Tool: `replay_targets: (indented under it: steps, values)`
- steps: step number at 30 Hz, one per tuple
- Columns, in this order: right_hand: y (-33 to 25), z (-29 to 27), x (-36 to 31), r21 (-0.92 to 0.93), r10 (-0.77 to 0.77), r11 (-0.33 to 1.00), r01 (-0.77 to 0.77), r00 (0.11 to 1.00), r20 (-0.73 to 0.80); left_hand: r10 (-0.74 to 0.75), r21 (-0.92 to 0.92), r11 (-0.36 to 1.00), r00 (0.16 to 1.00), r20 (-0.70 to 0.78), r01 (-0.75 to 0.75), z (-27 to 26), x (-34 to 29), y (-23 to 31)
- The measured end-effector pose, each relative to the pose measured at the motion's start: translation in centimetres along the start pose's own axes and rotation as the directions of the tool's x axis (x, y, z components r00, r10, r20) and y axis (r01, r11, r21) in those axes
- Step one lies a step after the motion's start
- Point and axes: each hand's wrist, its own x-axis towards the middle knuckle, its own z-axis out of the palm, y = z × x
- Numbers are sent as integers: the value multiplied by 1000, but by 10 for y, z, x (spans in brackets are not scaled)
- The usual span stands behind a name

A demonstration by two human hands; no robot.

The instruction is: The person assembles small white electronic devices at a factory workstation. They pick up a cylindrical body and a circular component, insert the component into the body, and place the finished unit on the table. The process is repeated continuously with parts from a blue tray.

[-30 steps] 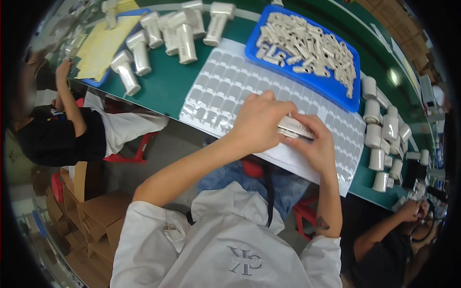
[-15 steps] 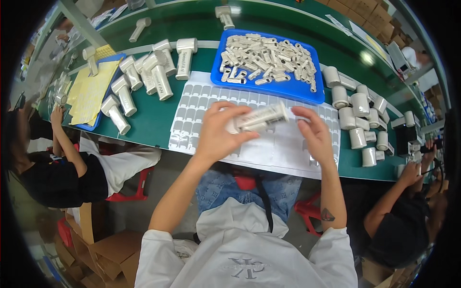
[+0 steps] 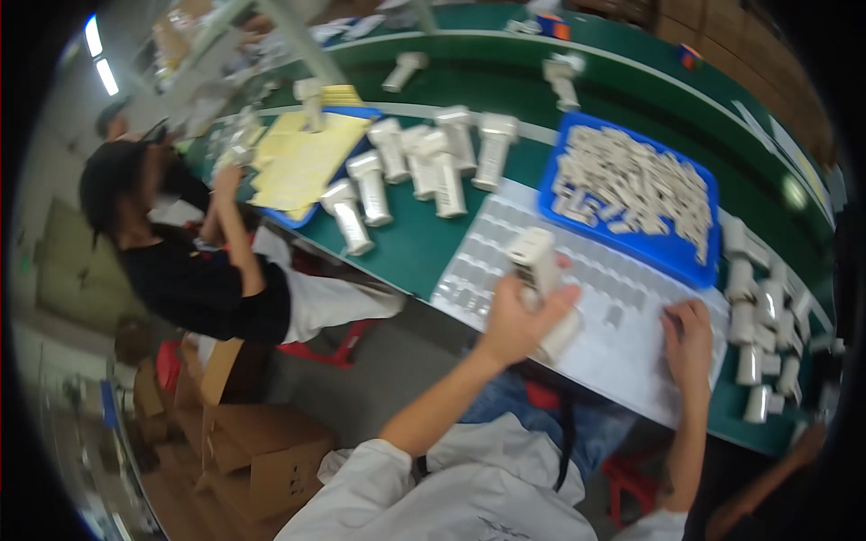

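Note:
My left hand [image 3: 516, 329] is closed around a white handheld fan body [image 3: 534, 252], tilted above the label sheet. Its end shows past my fingers, and another white part of it comes out below my palm. Over the right part of the white sheet [image 3: 622, 365], my right hand [image 3: 690, 338] has loosely bent fingers, with no thing visible in them. Rows of grey labels cover much of the sheet, and a stretch in its middle and right is plain white. Beyond the sheet lies a blue tray [image 3: 649, 250] heaped with small white parts [image 3: 631, 180].
Several white fan bodies [image 3: 446, 185] lie to the left, beside yellow sheets [image 3: 302, 158] on a blue tray. More white cylindrical pieces [image 3: 749, 365] crowd the right. A co-worker [image 3: 198, 279] sits at the left; another person's arm [image 3: 767, 487] shows lower right. Cardboard boxes [image 3: 271, 460] stand below.
My view has swung left, so the table sits further right. The fan body in my left hand has turned from lying sideways to end-up. My right hand's fingers have bent, further from the fan.

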Motion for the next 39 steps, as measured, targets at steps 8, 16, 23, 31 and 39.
replay_targets:
  steps: [8,16,23,31,39]
  values:
    - [-11,-1,-5,-100,-83,991,84,996,10,-18,-159,987,1000,6,19,13,8,5]
    - [-6,-3,1,-32,-21,999,23,997,70,25,-181,983,999,36,-18,15,6,11]
    - [-7,-4,-2,-56,-22,998,26,997,79,207,-49,978,977,59,-204,20,8,13]
    - [-21,-10,8,2,-2,1000,2,996,92,193,-61,981,961,200,-184,26,12,17]
    - [-9,-10,19,79,149,982,-170,964,221,199,-58,980,953,228,-191,29,14,12]
